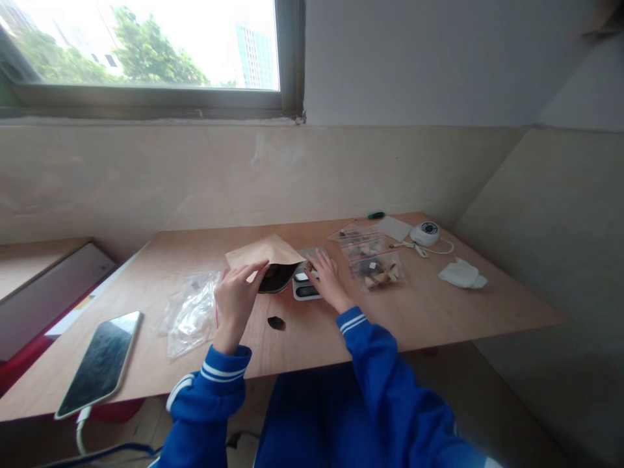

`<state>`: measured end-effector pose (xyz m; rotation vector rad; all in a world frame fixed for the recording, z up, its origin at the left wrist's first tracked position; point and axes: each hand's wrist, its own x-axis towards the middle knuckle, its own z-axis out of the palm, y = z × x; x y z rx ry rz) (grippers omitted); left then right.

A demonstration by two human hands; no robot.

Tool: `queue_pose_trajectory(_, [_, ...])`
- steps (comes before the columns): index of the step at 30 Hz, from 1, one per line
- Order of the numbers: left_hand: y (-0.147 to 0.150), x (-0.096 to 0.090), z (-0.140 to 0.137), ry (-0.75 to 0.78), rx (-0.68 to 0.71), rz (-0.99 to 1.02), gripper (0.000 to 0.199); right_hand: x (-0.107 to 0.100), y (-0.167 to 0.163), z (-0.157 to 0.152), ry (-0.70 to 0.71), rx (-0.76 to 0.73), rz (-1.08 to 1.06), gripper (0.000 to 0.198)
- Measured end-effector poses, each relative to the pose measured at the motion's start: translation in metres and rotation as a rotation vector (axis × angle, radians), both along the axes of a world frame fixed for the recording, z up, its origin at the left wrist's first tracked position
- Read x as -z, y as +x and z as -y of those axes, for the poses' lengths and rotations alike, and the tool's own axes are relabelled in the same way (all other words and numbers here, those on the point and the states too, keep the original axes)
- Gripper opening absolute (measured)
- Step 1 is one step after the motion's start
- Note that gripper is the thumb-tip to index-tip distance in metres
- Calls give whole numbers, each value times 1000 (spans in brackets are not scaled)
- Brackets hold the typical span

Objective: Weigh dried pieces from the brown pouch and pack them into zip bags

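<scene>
A brown kraft paper bag [266, 249] lies tilted with its dark mouth facing me. My left hand [237, 299] pinches the near rim of that bag between thumb and fingers. Beside the bag's right edge, my right hand [329, 276] is over a small white digital scale [308, 292], with a small brown piece [309, 266] at its fingertips. The hand and the bag cover part of the scale. A dark, flat chip [276, 323] rests on the table just in front of the bag.
Clear plastic bags [192, 315] lie left of my left hand, near a charging phone [100, 364]. Zip bags of brown pieces [383, 270] are at right. Farther right are a white corded device [424, 234] and a crumpled tissue [463, 274] on the wooden table [439, 312].
</scene>
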<state>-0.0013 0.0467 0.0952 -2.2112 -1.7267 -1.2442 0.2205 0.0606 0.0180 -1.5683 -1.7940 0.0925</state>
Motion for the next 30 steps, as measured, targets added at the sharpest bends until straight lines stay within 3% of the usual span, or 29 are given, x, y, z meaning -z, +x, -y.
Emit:
queue_pose_trajectory(4, [-7,5,-3,-38,-20,6,24,-3,-19,44,125,24,-195,29])
queue_pose_trajectory(6, [-12,4,-5,-84,-41,14,23,-3,-34,62,85,-92,-206,28])
queue_pose_trajectory(8, [-16,2,-6,-141,-51,7,23,-2,-52,73,3,-306,-136,22])
queue_pose_trajectory(10, [-21,0,-6,-181,-65,-4,24,1,-68,76,-71,-463,-23,22])
queue_pose_trajectory(13, [-26,-1,-4,-210,-90,-6,25,6,-82,74,-140,-481,98,22])
queue_pose_trajectory(18, [-38,3,-1,-247,-99,16,28,1,-68,67,-124,-507,-51,14])
queue_pose_trajectory(20, [-42,6,1,-251,-104,34,26,-8,-53,59,-49,-450,-153,11])
queue_pose_trajectory(24, [-41,13,10,-228,-134,83,24,-22,-17,29,116,-146,-207,11])
queue_pose_trajectory(26, [-37,16,14,-209,-166,107,24,-21,-3,14,98,-75,-144,12])
queue_pose_trajectory(30, [-32,20,18,-167,-186,105,23,-3,11,-1,19,-68,2,14])
